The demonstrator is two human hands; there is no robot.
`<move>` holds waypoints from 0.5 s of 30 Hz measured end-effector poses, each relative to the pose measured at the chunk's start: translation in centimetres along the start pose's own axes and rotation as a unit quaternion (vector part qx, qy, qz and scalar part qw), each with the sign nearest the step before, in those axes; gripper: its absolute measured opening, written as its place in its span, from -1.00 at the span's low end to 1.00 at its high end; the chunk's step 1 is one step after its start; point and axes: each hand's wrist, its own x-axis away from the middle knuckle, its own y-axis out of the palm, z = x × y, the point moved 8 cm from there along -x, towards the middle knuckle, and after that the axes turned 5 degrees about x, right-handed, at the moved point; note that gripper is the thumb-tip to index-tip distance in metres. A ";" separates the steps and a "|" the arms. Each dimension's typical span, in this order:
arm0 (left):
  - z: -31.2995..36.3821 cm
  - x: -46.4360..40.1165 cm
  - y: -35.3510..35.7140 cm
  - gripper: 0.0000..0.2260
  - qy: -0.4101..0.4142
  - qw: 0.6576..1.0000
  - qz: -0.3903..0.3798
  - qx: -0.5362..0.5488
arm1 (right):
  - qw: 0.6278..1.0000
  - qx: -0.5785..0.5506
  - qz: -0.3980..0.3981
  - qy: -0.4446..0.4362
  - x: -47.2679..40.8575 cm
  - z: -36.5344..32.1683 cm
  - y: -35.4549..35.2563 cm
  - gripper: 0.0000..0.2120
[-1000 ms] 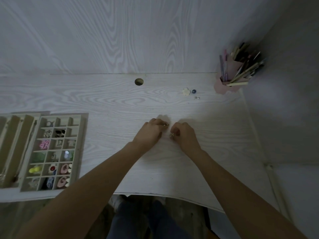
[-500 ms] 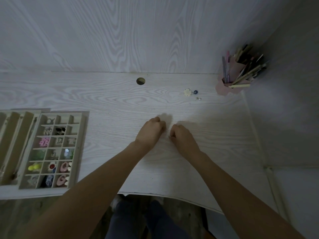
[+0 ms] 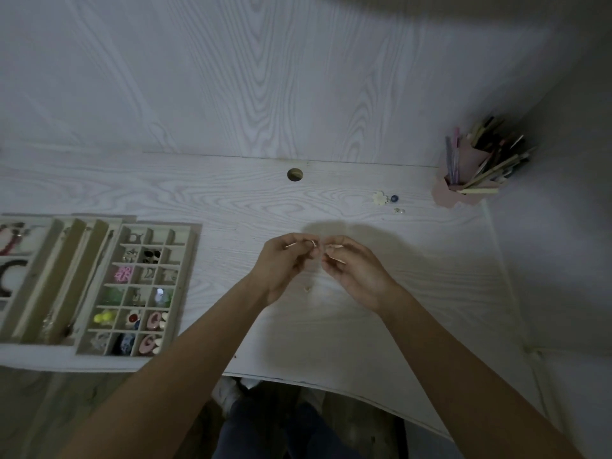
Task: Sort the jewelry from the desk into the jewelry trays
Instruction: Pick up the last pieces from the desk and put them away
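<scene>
A: Above the middle of the tabletop (image 3: 231, 200) we've got both hands raised, fingertips nearly meeting. Left hand (image 3: 283, 265) has its fingers curled and pinches a small ring-like piece (image 3: 313, 244) at the fingertips.

B: Right hand (image 3: 356, 271)?

A: Fingers curled in as well, tips toward the left hand. We can't tell if it holds anything; too small and dim. Long nails catch the light on both hands.

B: Moving outward, we see more jewelry?

A: A small pale speck (image 3: 307, 288) on the tabletop just below the hands; we can't tell what it is. Farther right and back, a pale flower piece (image 3: 379, 197), touching or just beside a blue bead (image 3: 394, 198), with a tiny clear piece (image 3: 399, 210) near them.

B: Trays?

A: Far left. A grid tray (image 3: 185, 260) with small compartments, many filled: pink flower shape, green, yellow, blue and pink pieces. Left of it, a long-slot tray (image 3: 58, 276), touching or just beside, with chains in its slots.

B: Anything else?

A: A pink pen holder (image 3: 463, 190) full of pens in the right back corner. Cable hole (image 3: 294, 174) near the back edge.
</scene>
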 end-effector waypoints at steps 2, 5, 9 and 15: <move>0.7 0.6 -0.7 -0.87 -0.004 1.000 0.011 0.015 | 1.000 0.000 -0.013 0.010 -0.2 -0.2 1.4 -0.76; 1.9 1.6 -2.3 -0.89 0.001 0.999 0.040 0.019 | 0.999 0.018 -0.026 0.018 -0.8 -0.3 3.7 -0.71; 4.0 2.5 -5.4 -0.91 0.019 0.996 0.089 -0.002 | 0.997 0.076 -0.022 -0.001 -1.8 -0.3 6.9 -0.75; 7.2 3.9 -11.3 -0.91 0.042 0.989 0.137 -0.029 | 0.967 0.244 -0.001 -0.070 -3.6 -0.3 13.2 -0.93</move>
